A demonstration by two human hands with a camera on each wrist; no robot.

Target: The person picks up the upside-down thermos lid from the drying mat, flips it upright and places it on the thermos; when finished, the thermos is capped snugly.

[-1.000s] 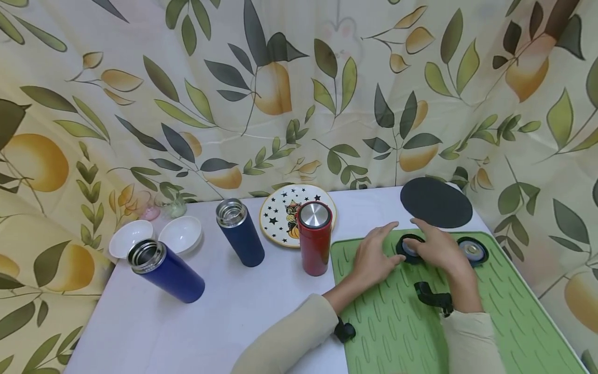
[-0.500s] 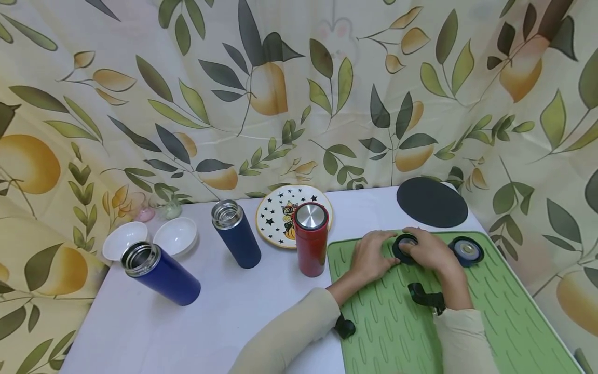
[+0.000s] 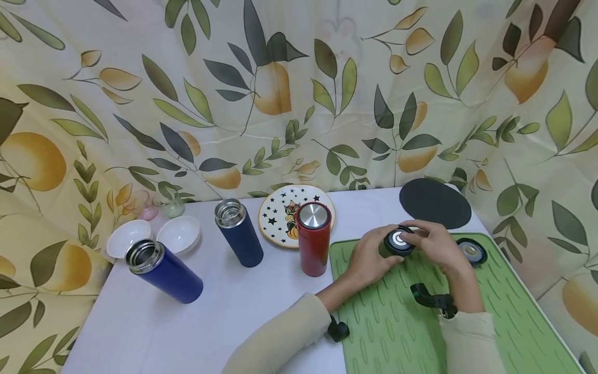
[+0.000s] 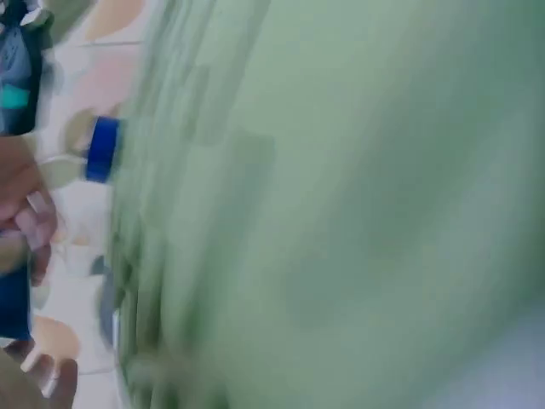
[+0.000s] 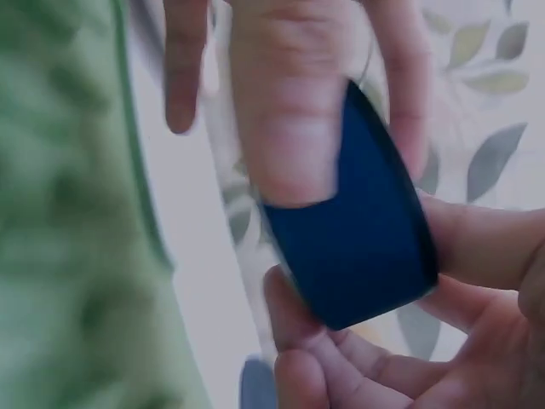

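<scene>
One lid (image 3: pixel 396 244), partly hidden, held by left hand (image 3: pixel 370 257) and right hand (image 3: pixel 436 245), green mat (image 3: pixel 397 322) cut off below

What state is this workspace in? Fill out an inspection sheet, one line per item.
Surface: white table, green mat at right.
Job's things: held lid; second lid on the mat; open dark blue bottle, open bright blue bottle, capped red bottle.
Clutter: patterned plate behind the red bottle, two white bowls, black disc, two small glass-like items.
Hands: left hand and right hand both grip the held lid above the mat.
Cables: nothing seen.
Surroundings: leaf-and-fruit patterned curtain behind.
</scene>
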